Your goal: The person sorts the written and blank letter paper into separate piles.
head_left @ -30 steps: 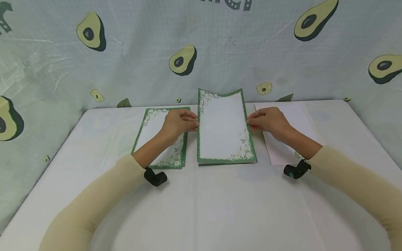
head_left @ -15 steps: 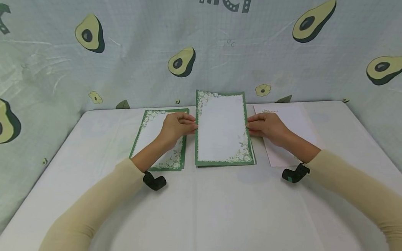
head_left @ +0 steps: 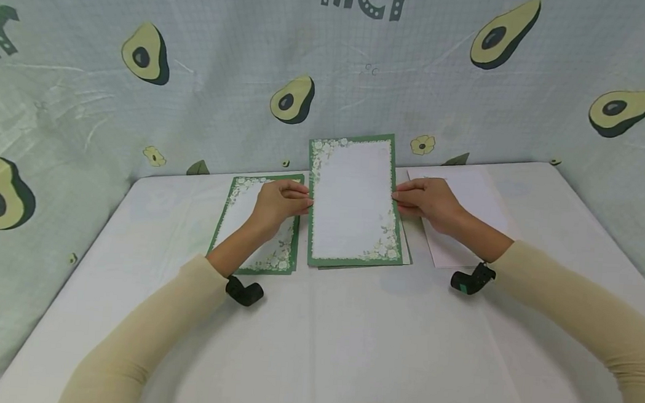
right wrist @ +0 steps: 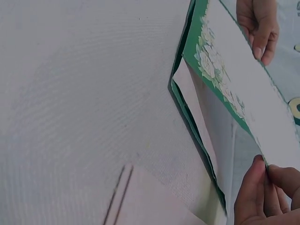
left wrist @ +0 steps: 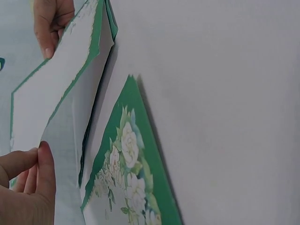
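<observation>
In the head view, I locate the green-bordered sheet point(head_left: 352, 197) at the centre of the frame, with white flowers printed along its upper left and lower right corners. Both hands are grasping it: the left hand point(head_left: 278, 206) pinches its left edge between thumb and fingers, and the right hand point(head_left: 428, 202) pinches its right edge in the same manner, at about mid-height. The upper part of the sheet is raised in front of the cloth backdrop point(head_left: 216, 35). Both wrist views show the sheet bowed, with its lower end over the underlying sheets point(head_left: 406, 250), which lie on the white-covered bench point(head_left: 347, 345); I cannot tell whether the two touch along the whole lower edge. At centre left of the frame, partly hidden by the left hand, I note the left stack point(head_left: 238, 212), which carries the same green border and flower print. At centre right, partly hidden by the right hand and forearm, lies the pale paper point(head_left: 444, 246). Each wrist carries a black camera; beige sleeves point(head_left: 142, 332) extend to the lower left and lower right of the frame.
</observation>
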`<state>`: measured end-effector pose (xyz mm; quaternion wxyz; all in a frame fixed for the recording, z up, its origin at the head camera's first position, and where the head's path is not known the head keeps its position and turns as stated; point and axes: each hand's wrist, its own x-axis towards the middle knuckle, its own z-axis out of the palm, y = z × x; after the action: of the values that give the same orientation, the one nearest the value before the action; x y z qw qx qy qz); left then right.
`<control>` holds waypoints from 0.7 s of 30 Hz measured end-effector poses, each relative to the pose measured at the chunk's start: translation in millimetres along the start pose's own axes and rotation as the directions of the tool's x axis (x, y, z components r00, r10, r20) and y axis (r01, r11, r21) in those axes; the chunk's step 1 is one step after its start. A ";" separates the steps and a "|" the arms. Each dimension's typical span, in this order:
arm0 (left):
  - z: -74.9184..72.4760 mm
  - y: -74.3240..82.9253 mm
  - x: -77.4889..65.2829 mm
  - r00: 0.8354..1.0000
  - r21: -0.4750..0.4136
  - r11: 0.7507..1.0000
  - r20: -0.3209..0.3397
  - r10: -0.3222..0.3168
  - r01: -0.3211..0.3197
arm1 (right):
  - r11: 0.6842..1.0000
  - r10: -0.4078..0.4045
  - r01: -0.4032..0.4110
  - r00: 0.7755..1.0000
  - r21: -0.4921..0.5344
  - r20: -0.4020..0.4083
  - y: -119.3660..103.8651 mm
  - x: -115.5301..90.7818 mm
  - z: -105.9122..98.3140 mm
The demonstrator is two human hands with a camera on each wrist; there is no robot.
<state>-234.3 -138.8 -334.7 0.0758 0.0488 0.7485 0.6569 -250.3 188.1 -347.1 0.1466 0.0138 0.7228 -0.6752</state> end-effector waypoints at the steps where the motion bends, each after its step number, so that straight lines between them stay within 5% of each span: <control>1: -0.8 -0.5 -0.1 1.000 0.000 1.000 0.000 0.000 0.000 | 1.000 -0.002 0.002 1.000 0.006 0.004 0.3 0.7 0.3; 21: -27.2 -3.9 2.4 0.993 -0.093 0.992 -0.072 -0.096 0.089 | 0.995 -0.030 0.027 0.999 0.093 0.031 -7.3 6.3 23.4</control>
<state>-241.4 -165.4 -335.2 0.0795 -0.0145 0.7223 0.6869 -253.3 163.5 -342.5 0.1480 -0.0006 0.6884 -0.7101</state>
